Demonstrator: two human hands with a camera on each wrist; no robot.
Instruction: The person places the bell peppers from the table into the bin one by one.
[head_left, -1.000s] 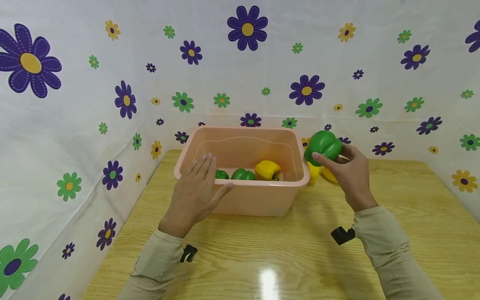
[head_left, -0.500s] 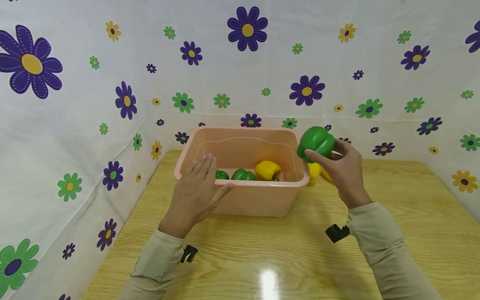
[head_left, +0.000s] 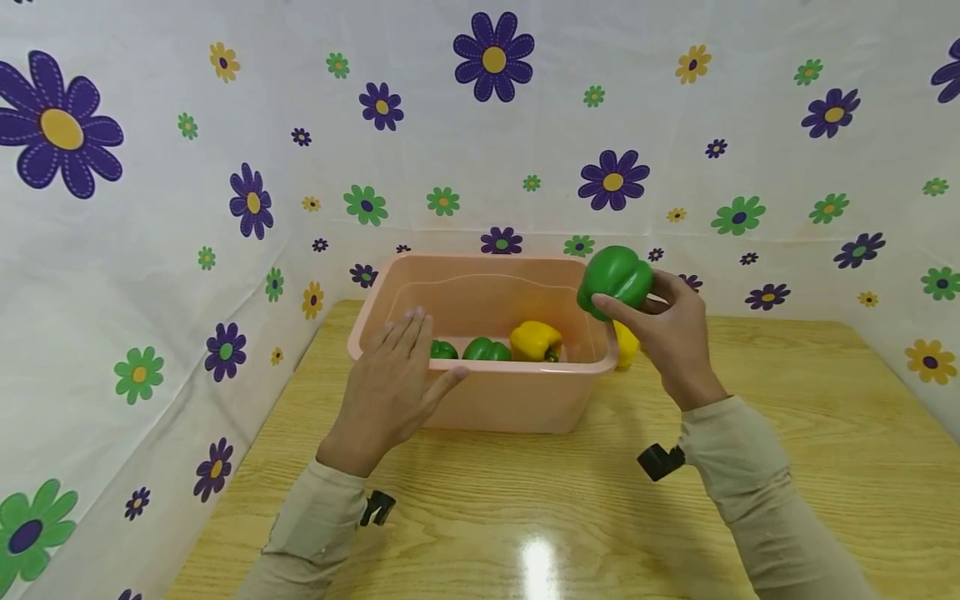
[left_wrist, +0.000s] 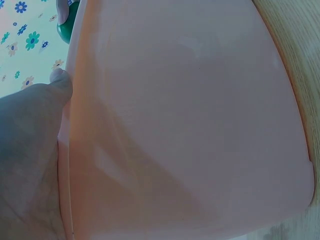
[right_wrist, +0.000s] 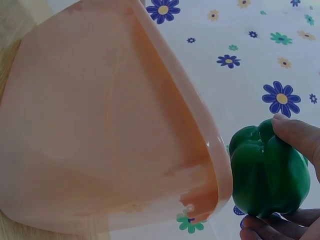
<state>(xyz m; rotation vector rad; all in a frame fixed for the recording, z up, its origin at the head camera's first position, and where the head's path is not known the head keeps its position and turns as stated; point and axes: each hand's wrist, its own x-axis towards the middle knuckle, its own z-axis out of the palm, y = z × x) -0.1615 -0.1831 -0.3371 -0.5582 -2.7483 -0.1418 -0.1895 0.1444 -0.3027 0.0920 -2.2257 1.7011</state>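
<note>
A pink plastic tub (head_left: 495, 400) stands on the wooden table. My left hand (head_left: 393, 387) rests across its front rim with the fingers straight, pointing into the tub. In my right hand (head_left: 675, 333) a green bell pepper (head_left: 617, 279) is pinched between thumb and fingers, held up at the tub's right rim. The right wrist view shows that pepper (right_wrist: 270, 170) with the thumb on top and fingers beneath. Inside the tub lie a yellow bell pepper (head_left: 536, 341) and two green bell peppers (head_left: 486, 349), partly hidden by the front wall and my left hand.
Just right of the tub, a yellow object (head_left: 625, 346) is partly hidden behind the rim and my right hand. The wooden table (head_left: 480, 500) reaches to a white flower-printed cloth (head_left: 450, 125) at the back and left.
My right hand has moved left and slightly up with the green bell pepper, bringing it over the tub's right rim. My left hand has stayed in place.
</note>
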